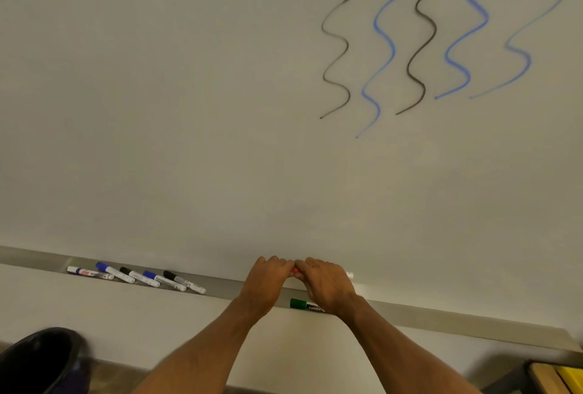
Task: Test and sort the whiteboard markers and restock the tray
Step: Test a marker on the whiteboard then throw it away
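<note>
Head view, the only one: both hands meet just above the tray (441,314), left hand (268,280) and right hand (328,283), each with fingers curled round the red marker (295,270). Only a sliver of red shows between them, plus a white end poking out past the right hand. This looks like the cap pull, though I can't tell which end is the cap. I'd pull straight along the barrel with no twisting or bending, keep the nib off the skin and hang on to the cap. Then draw a long wave on the whiteboard (189,109) in clear space beside the squiggles (422,46), which are black and blue with no red yet. Judge the line's density over its full length. The green marker (301,303) lies in the tray under the right wrist, probably next up, so don't knock it. Five capped markers (138,277) sit grouped at the tray's left, well apart; keep the piles separate.
</note>
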A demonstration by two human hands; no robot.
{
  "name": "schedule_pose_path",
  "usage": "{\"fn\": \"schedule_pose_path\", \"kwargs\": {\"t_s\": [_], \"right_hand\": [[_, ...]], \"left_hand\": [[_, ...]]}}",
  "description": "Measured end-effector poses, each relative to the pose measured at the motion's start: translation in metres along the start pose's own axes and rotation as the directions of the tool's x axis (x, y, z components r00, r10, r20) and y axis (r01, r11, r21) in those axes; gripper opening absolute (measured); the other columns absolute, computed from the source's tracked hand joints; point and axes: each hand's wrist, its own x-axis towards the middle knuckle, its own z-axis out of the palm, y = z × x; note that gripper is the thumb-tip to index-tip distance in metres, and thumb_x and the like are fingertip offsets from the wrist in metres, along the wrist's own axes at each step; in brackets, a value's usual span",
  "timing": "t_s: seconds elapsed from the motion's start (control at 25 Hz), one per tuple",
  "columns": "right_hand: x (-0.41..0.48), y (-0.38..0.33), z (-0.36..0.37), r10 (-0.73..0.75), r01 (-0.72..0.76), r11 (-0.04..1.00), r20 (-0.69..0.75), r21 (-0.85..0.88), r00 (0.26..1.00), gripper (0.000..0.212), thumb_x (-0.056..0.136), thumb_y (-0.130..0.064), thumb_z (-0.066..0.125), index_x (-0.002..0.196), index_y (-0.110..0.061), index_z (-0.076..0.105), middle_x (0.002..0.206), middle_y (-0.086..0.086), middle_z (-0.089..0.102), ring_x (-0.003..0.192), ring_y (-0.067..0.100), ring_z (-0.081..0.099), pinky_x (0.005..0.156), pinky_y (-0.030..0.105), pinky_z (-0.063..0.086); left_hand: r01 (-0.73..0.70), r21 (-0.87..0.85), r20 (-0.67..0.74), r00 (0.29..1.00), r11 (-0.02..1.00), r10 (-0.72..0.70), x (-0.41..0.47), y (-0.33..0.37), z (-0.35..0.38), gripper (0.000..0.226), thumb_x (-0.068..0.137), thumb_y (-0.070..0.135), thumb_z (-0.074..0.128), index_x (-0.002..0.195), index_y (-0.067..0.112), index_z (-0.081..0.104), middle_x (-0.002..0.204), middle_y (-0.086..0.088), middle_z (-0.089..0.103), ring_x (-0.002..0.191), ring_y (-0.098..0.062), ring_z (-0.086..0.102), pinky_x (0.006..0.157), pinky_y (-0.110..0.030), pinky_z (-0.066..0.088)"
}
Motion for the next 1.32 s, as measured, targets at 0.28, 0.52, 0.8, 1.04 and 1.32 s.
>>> {"fn": "schedule_pose_path", "kwargs": {"t_s": [0.28, 0.52, 0.8, 1.04, 1.32], "right_hand": [[0.015, -0.024, -0.030, 0.227, -0.168, 0.951, -0.215, 0.260, 0.950, 0.038, 0.098, -0.038, 0.037, 0.129, -0.018, 0.043, 0.097, -0.001, 0.061, 0.080, 0.015, 0.058, 0.071, 0.028, 0.046], [0.066, -0.030, -0.107, 0.153, 0.027, 0.941, -0.496, 0.337, 0.855, 0.034, 0.093, -0.006, 0.048, 0.127, -0.014, 0.048, 0.116, -0.001, 0.056, 0.103, 0.007, 0.052, 0.091, 0.018, 0.040], [0.126, -0.031, -0.219, 0.123, 0.078, 0.969, -0.733, 0.234, 0.669, 0.019, 0.097, -0.021, 0.048, 0.114, -0.017, 0.057, 0.101, 0.002, 0.062, 0.079, 0.013, 0.058, 0.069, 0.031, 0.052], [0.162, -0.030, -0.272, 0.041, 0.147, 0.978, -0.821, 0.151, 0.570, 0.039, 0.089, -0.002, 0.051, 0.126, -0.012, 0.053, 0.114, 0.005, 0.060, 0.099, 0.011, 0.053, 0.090, 0.024, 0.044], [0.182, -0.044, -0.304, 0.160, 0.141, 0.960, -0.887, 0.242, 0.433, 0.032, 0.090, -0.040, 0.055, 0.110, -0.015, 0.053, 0.078, -0.002, 0.063, 0.063, 0.012, 0.058, 0.066, 0.033, 0.051]], "left_hand": [[-0.050, 0.084, -0.234, 0.970, 0.995, 0.068, 0.007, -0.031, -0.039, 0.026, 0.066, 0.028, 0.087, 0.084, 0.021, 0.070, 0.077, 0.005, 0.069, 0.065, -0.013, 0.060, 0.053, -0.025, 0.040], [-0.053, 0.210, -0.490, 0.858, 0.976, 0.153, 0.058, -0.054, -0.101, 0.039, 0.094, 0.032, 0.047, 0.121, 0.010, 0.065, 0.128, -0.004, 0.062, 0.113, -0.024, 0.058, 0.080, -0.037, 0.048], [-0.075, 0.326, -0.595, 0.758, 0.942, 0.267, 0.158, -0.083, -0.209, 0.045, 0.098, 0.029, 0.040, 0.135, 0.005, 0.052, 0.142, -0.011, 0.048, 0.133, -0.029, 0.044, 0.109, -0.048, 0.036], [-0.086, 0.375, -0.669, 0.664, 0.923, 0.334, 0.220, -0.095, -0.278, 0.047, 0.098, 0.028, 0.039, 0.137, 0.003, 0.047, 0.143, -0.013, 0.046, 0.134, -0.030, 0.041, 0.110, -0.048, 0.029], [-0.078, 0.356, -0.720, 0.612, 0.931, 0.327, 0.254, -0.104, -0.283, 0.052, 0.098, 0.027, 0.039, 0.144, 0.008, 0.026, 0.147, -0.013, 0.040, 0.137, -0.029, 0.036, 0.113, -0.052, 0.020]]}}
